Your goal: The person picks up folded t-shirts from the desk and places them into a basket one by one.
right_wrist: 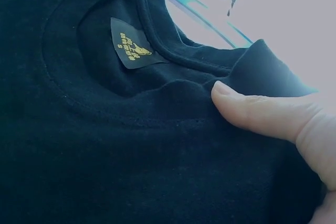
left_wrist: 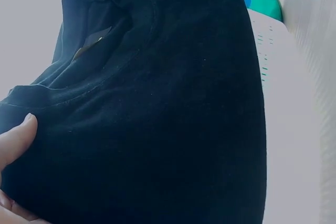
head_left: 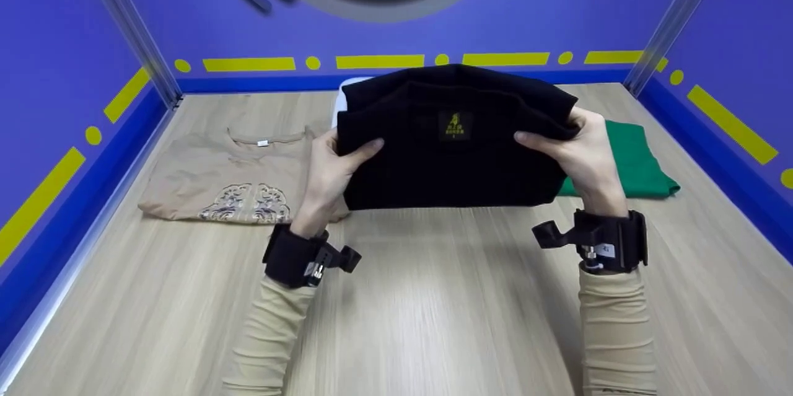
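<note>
A folded black T-shirt [head_left: 446, 173] is held up over the table by both hands, its collar toward the top. Inside the neck sits a dark label with yellow print, clear in the right wrist view. My left hand [head_left: 331, 170] grips the shirt's left side, thumb on the front and fingers behind the cloth. On the opposite side my right hand [head_left: 588, 154] pinches the shoulder the same way, its thumb [right_wrist: 262, 116] lying beside the collar. The fingers behind the fabric are mostly hidden.
A folded beige T-shirt [head_left: 204, 167] with a patterned print lies on the wooden table [head_left: 433, 309] at left. Folded green cloth [head_left: 638, 160] lies at right. Behind the black shirt shows the edge of a white object [head_left: 342, 98]. Blue-purple panels [head_left: 204, 12] wall the table in.
</note>
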`<action>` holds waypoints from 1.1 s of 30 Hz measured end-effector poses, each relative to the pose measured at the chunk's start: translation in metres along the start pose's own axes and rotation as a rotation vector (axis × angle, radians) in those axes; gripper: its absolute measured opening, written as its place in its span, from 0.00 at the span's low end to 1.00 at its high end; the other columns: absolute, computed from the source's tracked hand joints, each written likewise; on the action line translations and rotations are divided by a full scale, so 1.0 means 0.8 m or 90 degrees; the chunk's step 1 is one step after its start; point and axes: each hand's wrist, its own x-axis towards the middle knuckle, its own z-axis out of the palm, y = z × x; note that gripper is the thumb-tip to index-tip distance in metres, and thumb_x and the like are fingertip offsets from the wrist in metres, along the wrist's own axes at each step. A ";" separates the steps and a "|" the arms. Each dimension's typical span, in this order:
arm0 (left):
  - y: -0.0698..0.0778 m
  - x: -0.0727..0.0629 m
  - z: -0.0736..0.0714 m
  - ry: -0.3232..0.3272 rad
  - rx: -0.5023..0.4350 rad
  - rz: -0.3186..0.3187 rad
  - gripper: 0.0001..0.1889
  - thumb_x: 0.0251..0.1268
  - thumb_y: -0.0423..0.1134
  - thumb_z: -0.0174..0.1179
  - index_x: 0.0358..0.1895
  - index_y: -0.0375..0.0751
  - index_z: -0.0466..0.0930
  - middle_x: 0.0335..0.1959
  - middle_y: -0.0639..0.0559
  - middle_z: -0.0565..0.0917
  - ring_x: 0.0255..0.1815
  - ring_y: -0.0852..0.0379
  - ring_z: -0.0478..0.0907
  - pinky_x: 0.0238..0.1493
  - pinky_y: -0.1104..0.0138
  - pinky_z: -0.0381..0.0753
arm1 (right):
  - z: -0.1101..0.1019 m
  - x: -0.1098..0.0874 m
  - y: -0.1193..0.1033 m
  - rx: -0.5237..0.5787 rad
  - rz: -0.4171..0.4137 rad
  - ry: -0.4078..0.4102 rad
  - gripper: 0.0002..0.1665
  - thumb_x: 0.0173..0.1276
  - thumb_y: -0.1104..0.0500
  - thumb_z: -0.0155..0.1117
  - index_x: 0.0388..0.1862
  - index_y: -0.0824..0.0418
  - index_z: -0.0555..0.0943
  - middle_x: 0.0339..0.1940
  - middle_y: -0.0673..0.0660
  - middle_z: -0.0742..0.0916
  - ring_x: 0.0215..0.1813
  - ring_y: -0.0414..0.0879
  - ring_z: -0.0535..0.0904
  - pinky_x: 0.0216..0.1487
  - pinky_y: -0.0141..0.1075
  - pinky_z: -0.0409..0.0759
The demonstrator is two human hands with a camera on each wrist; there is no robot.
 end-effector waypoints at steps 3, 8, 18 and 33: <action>0.000 0.000 0.000 0.000 -0.002 -0.001 0.18 0.54 0.27 0.66 0.50 0.32 0.80 0.48 0.42 0.85 0.43 0.55 0.84 0.49 0.63 0.82 | -0.001 -0.001 0.001 0.008 0.002 0.000 0.21 0.46 0.68 0.78 0.42 0.61 0.85 0.36 0.47 0.89 0.41 0.41 0.84 0.42 0.28 0.80; 0.006 0.007 0.000 -0.002 0.020 -0.029 0.18 0.54 0.31 0.68 0.50 0.35 0.81 0.48 0.43 0.85 0.44 0.55 0.84 0.51 0.63 0.82 | -0.004 0.006 -0.001 0.031 0.007 -0.004 0.23 0.45 0.69 0.77 0.44 0.62 0.85 0.39 0.49 0.89 0.44 0.42 0.83 0.44 0.28 0.80; 0.029 0.044 0.000 -0.008 0.022 -0.004 0.18 0.53 0.30 0.67 0.50 0.32 0.79 0.43 0.48 0.86 0.41 0.58 0.83 0.51 0.65 0.80 | 0.000 0.045 -0.018 0.053 -0.024 0.000 0.19 0.43 0.71 0.78 0.37 0.63 0.86 0.33 0.49 0.88 0.39 0.41 0.83 0.40 0.28 0.79; 0.038 0.103 0.000 -0.003 0.053 0.012 0.19 0.54 0.34 0.69 0.50 0.34 0.80 0.50 0.43 0.84 0.46 0.56 0.81 0.53 0.67 0.78 | -0.001 0.102 -0.027 0.011 -0.017 -0.034 0.22 0.45 0.65 0.79 0.42 0.63 0.83 0.39 0.52 0.86 0.41 0.44 0.83 0.42 0.30 0.79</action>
